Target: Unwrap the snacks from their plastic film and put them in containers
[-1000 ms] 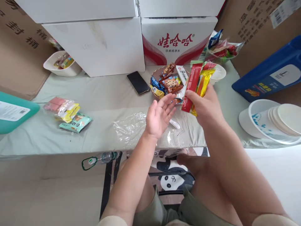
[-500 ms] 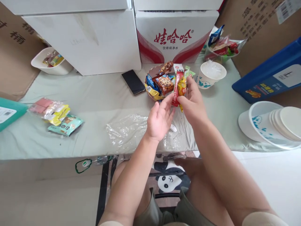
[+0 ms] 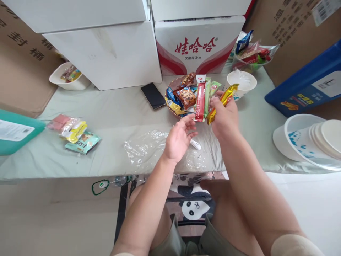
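Cup (image 3: 243, 92) stands behind the right hand (image 3: 226, 116) gripping a yellow packet (image 3: 228, 94) (left hand (image 3: 178, 140) open near the bowl (image 3: 173, 85)).

On the pale green-grey cloth-covered table (image 3: 114, 119), near the middle: round brown plastic bowl (image 3: 176, 84) with shiny wrapped snack packets (image 3: 185, 97) inside, long red stick packet (image 3: 200, 103) over its right side. Just right of that: yellow foil packet (image 3: 223, 103) in the right hand (image 3: 226, 115); behind, white paper cup (image 3: 250, 83). Behind the bowl: white cardboard box with red lettering (image 3: 197, 46). Left of the bowl: black rectangular phone (image 3: 153, 96). Farther left: flat teal snack packet (image 3: 84, 143). Far right: blue plastic jug (image 3: 306, 85), behind round white plastic tub (image 3: 281, 142).
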### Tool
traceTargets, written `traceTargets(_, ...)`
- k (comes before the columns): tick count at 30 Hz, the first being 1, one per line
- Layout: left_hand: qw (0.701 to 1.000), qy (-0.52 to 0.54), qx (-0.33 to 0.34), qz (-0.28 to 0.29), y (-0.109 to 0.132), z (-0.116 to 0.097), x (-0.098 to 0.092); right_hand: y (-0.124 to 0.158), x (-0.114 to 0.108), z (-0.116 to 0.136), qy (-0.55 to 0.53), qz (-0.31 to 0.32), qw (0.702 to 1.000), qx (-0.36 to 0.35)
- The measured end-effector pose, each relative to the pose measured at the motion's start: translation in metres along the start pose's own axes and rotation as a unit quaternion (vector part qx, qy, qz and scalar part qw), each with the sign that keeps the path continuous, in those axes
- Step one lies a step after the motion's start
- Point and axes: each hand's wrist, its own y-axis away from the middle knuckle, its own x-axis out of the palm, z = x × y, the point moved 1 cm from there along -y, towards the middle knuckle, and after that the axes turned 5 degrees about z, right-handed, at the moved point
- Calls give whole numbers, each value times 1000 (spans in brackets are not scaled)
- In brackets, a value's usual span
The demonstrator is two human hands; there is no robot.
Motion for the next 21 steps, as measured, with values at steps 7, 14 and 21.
traceTargets(7, 995, 3, -70, 77, -5, 4, -1, -22, -12, -15, -55, 19, 998, -25)
traceTargets(14, 997, 10, -45, 65, -11, 1, 1, -29, -18, -18, -84, -16, 995, -45)
traceTargets(21, 996, 28, -42, 71, -11, -4, -5, -24, -19, -2, 250, -55, 964, -66)
